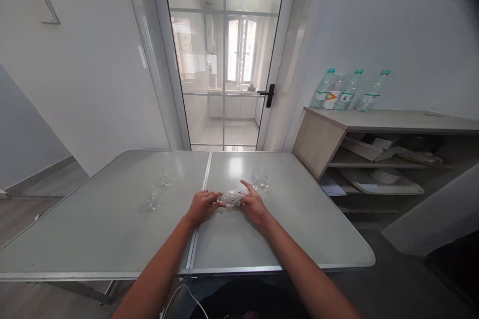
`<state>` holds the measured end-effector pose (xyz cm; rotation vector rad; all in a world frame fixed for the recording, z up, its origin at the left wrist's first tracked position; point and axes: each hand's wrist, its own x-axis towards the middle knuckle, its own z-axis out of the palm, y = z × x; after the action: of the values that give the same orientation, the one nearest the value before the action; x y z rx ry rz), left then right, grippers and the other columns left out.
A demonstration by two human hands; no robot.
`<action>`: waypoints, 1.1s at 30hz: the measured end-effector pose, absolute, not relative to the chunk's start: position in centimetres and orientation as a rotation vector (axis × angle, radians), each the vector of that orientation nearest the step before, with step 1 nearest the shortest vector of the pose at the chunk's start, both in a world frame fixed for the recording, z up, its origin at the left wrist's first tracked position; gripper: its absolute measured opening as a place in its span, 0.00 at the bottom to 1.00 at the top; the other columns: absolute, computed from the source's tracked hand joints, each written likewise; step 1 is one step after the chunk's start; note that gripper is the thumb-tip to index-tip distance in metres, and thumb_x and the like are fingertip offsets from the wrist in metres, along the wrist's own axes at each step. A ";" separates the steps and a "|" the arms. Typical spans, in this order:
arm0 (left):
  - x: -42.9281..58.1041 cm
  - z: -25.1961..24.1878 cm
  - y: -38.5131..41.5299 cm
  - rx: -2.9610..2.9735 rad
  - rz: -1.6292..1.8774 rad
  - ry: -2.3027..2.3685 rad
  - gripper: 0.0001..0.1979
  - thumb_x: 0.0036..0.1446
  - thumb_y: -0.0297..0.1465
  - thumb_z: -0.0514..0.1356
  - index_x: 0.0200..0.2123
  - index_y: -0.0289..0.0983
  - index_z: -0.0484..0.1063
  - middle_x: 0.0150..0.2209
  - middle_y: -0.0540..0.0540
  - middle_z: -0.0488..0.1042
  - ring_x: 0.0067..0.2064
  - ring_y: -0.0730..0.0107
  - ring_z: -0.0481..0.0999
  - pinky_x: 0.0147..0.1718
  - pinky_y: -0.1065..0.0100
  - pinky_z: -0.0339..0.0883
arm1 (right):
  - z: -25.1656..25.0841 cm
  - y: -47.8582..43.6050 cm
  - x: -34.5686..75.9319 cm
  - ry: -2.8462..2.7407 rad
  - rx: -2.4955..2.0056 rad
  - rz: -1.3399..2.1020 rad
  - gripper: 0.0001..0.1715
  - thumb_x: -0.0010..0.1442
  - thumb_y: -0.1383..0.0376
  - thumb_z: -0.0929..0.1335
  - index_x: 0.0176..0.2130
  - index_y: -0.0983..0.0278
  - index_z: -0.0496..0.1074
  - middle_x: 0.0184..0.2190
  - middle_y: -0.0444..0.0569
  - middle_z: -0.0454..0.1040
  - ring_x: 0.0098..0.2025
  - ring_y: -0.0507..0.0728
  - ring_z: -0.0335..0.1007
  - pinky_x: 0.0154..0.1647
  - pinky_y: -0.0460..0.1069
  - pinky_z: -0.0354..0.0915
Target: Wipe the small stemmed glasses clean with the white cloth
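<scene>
Both my hands meet at the middle of a grey folding table (112, 229). My left hand (202, 205) and my right hand (253, 204) are closed around a clear glass (231, 198) that lies between them; a bit of white cloth or tissue seems wrapped with it, too small to be sure. Two clear stemmed glasses (261, 178) stand upright just beyond my right hand. Two more stemmed glasses, one (152, 198) nearer and one (166, 177) farther, stand to the left of my left hand.
A glass door (224, 60) with a black handle (268, 94) stands behind the table. To the right, a wooden shelf unit (374, 124) carries several water bottles (348, 90) and papers on its lower shelves. A white cable (187, 294) hangs near my lap.
</scene>
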<state>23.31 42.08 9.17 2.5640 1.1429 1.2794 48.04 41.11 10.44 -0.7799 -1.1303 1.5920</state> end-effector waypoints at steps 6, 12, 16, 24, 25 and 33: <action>23.2 9.3 42.1 1.991 1.072 1.006 0.18 0.56 0.45 0.70 0.37 0.35 0.85 0.23 0.47 0.77 0.25 0.72 0.71 0.28 0.70 0.64 | 10.2 39.9 48.3 -1.685 -0.657 1.094 0.24 0.58 0.67 0.65 0.54 0.58 0.71 0.26 0.40 0.67 0.33 0.57 0.63 0.41 0.52 0.57; 23.2 9.5 42.1 2.118 1.217 1.102 0.18 0.56 0.46 0.71 0.38 0.37 0.84 0.24 0.48 0.78 0.26 0.71 0.73 0.29 0.69 0.64 | 10.1 40.1 48.1 -1.555 -0.728 1.120 0.16 0.57 0.67 0.66 0.47 0.58 0.68 0.29 0.42 0.71 0.33 0.57 0.63 0.40 0.51 0.57; 23.3 9.5 41.9 2.556 1.349 1.159 0.13 0.61 0.43 0.68 0.42 0.40 0.83 0.26 0.49 0.79 0.26 0.73 0.72 0.33 0.67 0.64 | 10.2 40.9 47.8 -1.150 -0.802 1.475 0.35 0.50 0.68 0.68 0.58 0.57 0.62 0.30 0.42 0.75 0.33 0.57 0.66 0.39 0.50 0.58; 24.3 9.4 42.1 2.148 1.123 1.109 0.15 0.56 0.44 0.71 0.36 0.37 0.84 0.23 0.48 0.77 0.25 0.72 0.70 0.29 0.69 0.63 | 11.2 40.3 47.8 -1.254 -0.688 1.601 0.34 0.47 0.70 0.66 0.55 0.59 0.63 0.30 0.43 0.77 0.32 0.56 0.67 0.35 0.49 0.58; 24.3 9.5 42.1 2.016 1.071 1.079 0.16 0.54 0.44 0.71 0.34 0.36 0.84 0.23 0.48 0.77 0.25 0.72 0.70 0.28 0.70 0.62 | 11.3 40.1 47.9 -1.297 -0.675 1.590 0.31 0.48 0.69 0.65 0.53 0.58 0.63 0.30 0.43 0.76 0.31 0.56 0.66 0.35 0.49 0.58; 24.1 9.8 42.3 1.604 0.934 1.027 0.25 0.52 0.51 0.70 0.31 0.31 0.82 0.19 0.48 0.73 0.18 0.78 0.62 0.19 0.72 0.54 | 11.4 39.8 49.0 -1.584 -0.716 1.135 0.12 0.56 0.66 0.67 0.43 0.59 0.71 0.29 0.43 0.70 0.34 0.57 0.64 0.39 0.51 0.58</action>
<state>24.13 42.31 9.79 1.6037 1.0274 0.9345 49.00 39.81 11.43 -0.7163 -1.5836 1.1352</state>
